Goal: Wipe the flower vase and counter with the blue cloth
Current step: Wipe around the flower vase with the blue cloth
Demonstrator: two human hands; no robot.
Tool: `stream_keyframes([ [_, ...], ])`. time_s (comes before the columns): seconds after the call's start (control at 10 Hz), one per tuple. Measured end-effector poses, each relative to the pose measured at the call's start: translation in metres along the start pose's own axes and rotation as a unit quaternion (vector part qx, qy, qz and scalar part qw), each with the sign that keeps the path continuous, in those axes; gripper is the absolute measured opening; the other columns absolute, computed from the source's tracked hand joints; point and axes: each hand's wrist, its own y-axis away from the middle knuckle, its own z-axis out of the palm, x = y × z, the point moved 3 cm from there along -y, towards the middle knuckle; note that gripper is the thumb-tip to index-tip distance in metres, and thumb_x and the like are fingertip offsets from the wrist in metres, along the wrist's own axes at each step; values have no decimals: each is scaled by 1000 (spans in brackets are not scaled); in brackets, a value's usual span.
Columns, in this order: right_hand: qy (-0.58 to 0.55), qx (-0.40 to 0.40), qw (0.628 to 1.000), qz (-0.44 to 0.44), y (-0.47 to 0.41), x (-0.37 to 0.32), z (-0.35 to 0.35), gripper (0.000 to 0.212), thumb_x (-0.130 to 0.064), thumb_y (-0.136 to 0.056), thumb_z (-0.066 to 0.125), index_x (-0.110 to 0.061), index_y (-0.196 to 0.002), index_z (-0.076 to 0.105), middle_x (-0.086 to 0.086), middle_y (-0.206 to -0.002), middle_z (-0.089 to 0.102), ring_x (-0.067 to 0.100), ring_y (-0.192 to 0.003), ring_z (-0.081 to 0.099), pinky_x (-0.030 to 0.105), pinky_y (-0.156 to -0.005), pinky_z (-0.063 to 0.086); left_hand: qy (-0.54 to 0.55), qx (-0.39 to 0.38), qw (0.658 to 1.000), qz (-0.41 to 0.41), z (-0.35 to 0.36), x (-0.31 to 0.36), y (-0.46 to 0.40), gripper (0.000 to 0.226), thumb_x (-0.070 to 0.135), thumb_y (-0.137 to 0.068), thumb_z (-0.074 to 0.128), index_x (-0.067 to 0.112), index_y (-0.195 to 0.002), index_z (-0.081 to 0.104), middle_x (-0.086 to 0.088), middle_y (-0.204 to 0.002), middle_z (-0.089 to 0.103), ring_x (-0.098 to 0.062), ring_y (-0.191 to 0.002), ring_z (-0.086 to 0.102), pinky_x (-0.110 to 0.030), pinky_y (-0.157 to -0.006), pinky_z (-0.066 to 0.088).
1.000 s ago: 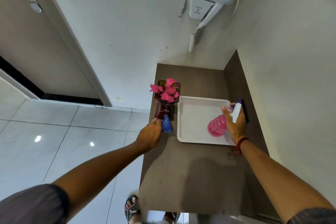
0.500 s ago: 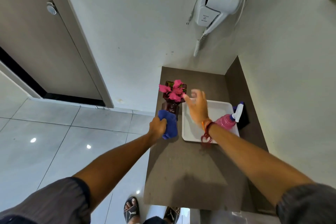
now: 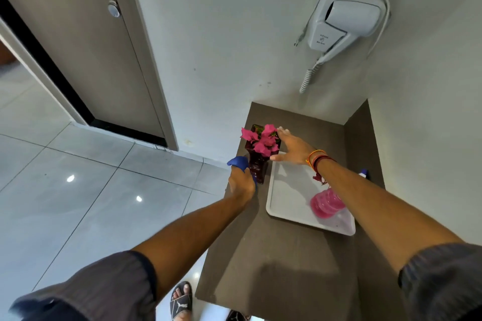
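A dark red vase (image 3: 258, 167) with pink flowers (image 3: 262, 139) stands near the left edge of the brown counter (image 3: 273, 255). My left hand (image 3: 241, 184) is shut on the blue cloth (image 3: 238, 162) and presses it against the vase's left side. My right hand (image 3: 292, 148) has its fingers spread and touches the right side of the vase top, by the flowers. Whether it grips the vase I cannot tell.
A white tray (image 3: 289, 190) lies right of the vase with a pink spray bottle (image 3: 327, 203) lying in it. A wall-mounted hair dryer (image 3: 344, 23) hangs above the counter. The counter's left edge drops to a tiled floor (image 3: 91, 177). Walls close the back and right.
My right hand let go of the spray bottle, which now lies in the tray, and moved left to the vase top. My left hand lifted the cloth against the vase's side.
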Motion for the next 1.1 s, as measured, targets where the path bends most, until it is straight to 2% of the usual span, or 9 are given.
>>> stream_keyframes([
  [0.1, -24, 23, 999, -8, -3, 1, 0, 105, -44, -83, 72, -11, -157, 5, 10, -166, 3, 27, -153, 1, 48, -125, 13, 20, 33, 999, 19, 20, 13, 1, 24, 12, -105, 36, 6, -123, 51, -16, -115, 62, -30, -104, 60, -32, -84, 52],
  [0.2, -35, 35, 999, -11, -5, 3, 2, 104, -40, -82, 74, -11, -156, 6, 10, -166, 3, 28, -153, 4, 44, -124, 14, -27, 63, 997, 19, 44, 22, 3, 44, 11, -104, 38, -5, -144, 37, -28, -143, 48, -43, -134, 48, -49, -113, 42],
  [0.3, -40, 40, 998, -6, -7, 1, 4, 104, -36, -82, 75, -11, -157, 7, 11, -166, 1, 29, -153, 5, 45, -125, 15, -84, 73, 993, 27, 66, 22, 9, 57, 8, -102, 38, -9, -153, 17, -29, -156, 32, -43, -143, 38, -47, -120, 35],
  [0.4, -48, 41, 998, -1, -8, -1, 5, 103, -33, -83, 75, -10, -156, 7, 12, -166, 0, 30, -153, 5, 46, -125, 14, -124, 59, 990, 32, 84, 10, 5, 58, 7, -102, 38, -7, -154, 15, -26, -157, 34, -40, -142, 41, -47, -117, 38],
  [0.6, -53, 39, 998, 5, -9, 0, 6, 102, -33, -83, 74, -10, -156, 7, 12, -166, 0, 30, -153, 3, 48, -125, 12, -348, 3, 922, 167, 84, -13, 10, 49, 4, -100, 42, -9, -147, 31, -29, -146, 47, -42, -131, 53, -49, -107, 48],
  [0.7, -45, 36, 998, 4, -7, 0, 5, 103, -34, -83, 74, -10, -156, 6, 11, -166, -1, 30, -153, 3, 49, -124, 14, -344, 51, 932, 104, 63, -15, 0, 36, 14, -102, 44, -2, -135, 48, -21, -129, 64, -37, -116, 64, -46, -97, 54],
  [0.8, -33, 37, 999, 6, -5, -2, 3, 104, -36, -83, 74, -8, -156, 6, 12, -166, -1, 30, -153, 4, 49, -124, 14, -252, 92, 963, 25, 47, -10, -11, 38, 14, -99, 46, -2, -133, 51, -21, -127, 64, -39, -117, 62, -49, -103, 50],
  [0.9, -24, 36, 999, 10, -5, -4, 1, 104, -36, -83, 74, -8, -156, 6, 13, -166, 0, 30, -153, 4, 48, -125, 14, -201, 104, 974, 27, 50, 9, -16, 38, 13, -99, 44, -4, -134, 49, -24, -130, 61, -42, -120, 59, -51, -106, 47],
  [1.1, -21, 36, 999, 25, -10, -5, 0, 106, -37, -80, 77, -9, -156, 9, 12, -166, 4, 30, -153, 7, 47, -124, 17, -277, 44, 959, 37, 75, 4, -30, 48, 8, -101, 46, -7, -145, 37, -30, -146, 46, -42, -135, 47, -43, -114, 43],
])
